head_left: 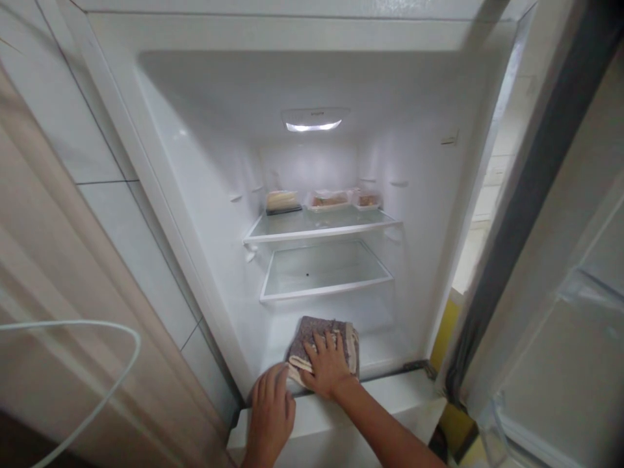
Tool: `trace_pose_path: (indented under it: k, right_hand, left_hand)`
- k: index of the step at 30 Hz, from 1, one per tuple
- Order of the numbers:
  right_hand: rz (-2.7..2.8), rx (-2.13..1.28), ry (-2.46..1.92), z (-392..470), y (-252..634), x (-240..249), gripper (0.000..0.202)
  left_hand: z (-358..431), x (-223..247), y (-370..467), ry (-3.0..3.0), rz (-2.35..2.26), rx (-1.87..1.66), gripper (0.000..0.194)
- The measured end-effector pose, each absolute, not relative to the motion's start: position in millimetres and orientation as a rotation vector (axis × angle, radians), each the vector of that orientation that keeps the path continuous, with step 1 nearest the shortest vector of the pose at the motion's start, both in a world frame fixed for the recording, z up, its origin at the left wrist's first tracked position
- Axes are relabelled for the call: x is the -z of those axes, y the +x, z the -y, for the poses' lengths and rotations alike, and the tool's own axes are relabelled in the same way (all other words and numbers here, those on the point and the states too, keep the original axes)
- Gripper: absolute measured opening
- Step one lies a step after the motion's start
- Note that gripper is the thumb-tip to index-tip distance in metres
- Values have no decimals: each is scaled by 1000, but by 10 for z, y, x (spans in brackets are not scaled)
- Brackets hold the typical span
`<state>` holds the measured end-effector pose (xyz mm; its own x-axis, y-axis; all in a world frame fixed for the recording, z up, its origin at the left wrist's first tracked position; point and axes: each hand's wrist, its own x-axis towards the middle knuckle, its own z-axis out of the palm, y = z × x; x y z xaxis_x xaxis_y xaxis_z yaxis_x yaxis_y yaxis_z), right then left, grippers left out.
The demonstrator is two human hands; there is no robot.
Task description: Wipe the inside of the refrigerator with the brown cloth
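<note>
1. The right hand (pixel 329 365) presses on the folded cloth (pixel 319 328), its fingers spread wide.
2. The left hand (pixel 271 406) is at the fridge's front edge, fingers close together, beside the cloth's near-left corner; whether it grips anything, I cannot tell.
3. The cloth lies at the front of the fridge floor (pixel 377 351), below the lower shelf (pixel 336 270).
4. Three food packs (pixel 283 200) sit on the upper shelf (pixel 322 223), under the lit lamp (pixel 314 121).
</note>
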<state>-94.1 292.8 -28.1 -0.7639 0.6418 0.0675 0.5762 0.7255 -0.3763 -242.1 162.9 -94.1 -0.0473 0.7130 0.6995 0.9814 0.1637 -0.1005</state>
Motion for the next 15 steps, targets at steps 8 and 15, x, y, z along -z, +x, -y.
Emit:
trace_pose_path:
  k: [8, 15]
  right_hand:
    - [2891, -537, -607, -2944, -1678, 255, 64]
    - [2819, -587, -773, -3298, -1907, 329, 74]
  left_hand:
    - [-1658, 1130, -2477, -1597, 1849, 646, 79]
    - [-1636, 1171, -2521, -1667, 1885, 589, 77]
